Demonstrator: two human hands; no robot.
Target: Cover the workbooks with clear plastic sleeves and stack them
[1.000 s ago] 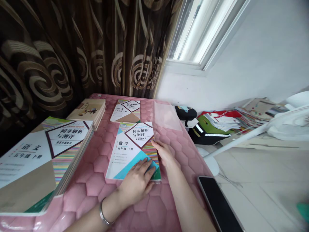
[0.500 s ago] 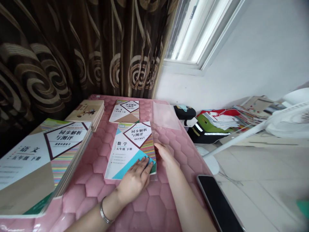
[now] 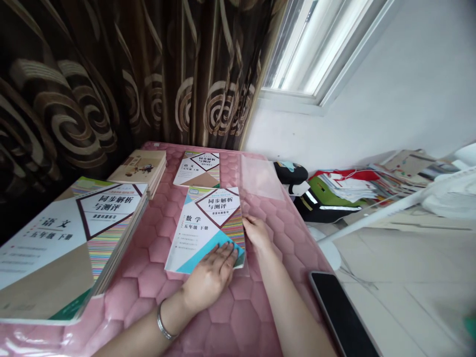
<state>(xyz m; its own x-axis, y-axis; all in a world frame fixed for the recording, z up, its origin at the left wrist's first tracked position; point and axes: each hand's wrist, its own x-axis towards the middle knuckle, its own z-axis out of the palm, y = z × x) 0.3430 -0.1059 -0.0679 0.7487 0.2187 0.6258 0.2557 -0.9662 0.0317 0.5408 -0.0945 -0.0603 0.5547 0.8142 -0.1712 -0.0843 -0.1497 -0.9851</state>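
A maths workbook [image 3: 197, 223] with a white, blue and striped cover lies on the pink padded table surface. My left hand [image 3: 213, 265] rests on its lower right part, fingers stretched out flat. At the workbook's right edge is my right hand [image 3: 256, 232], its fingers closed along that edge and partly out of sight. A thin strip of clear plastic [image 3: 243, 270] sticks out past the book's lower right corner. Just beyond lies another workbook [image 3: 197, 168] of similar design.
A stack of workbooks [image 3: 70, 248] stands on the left, with tan booklets [image 3: 139, 168] behind it. A clear plastic sheet [image 3: 262, 177] lies at the far right of the table. A phone [image 3: 342, 312] sits by the right edge. Past it stand a white fan [image 3: 386, 215] and a green-black bag [image 3: 323, 198].
The whole view has shifted slightly, so everything appears a little to the right. My right fingers have drawn in against the workbook's edge. My left hand stays flat on the cover.
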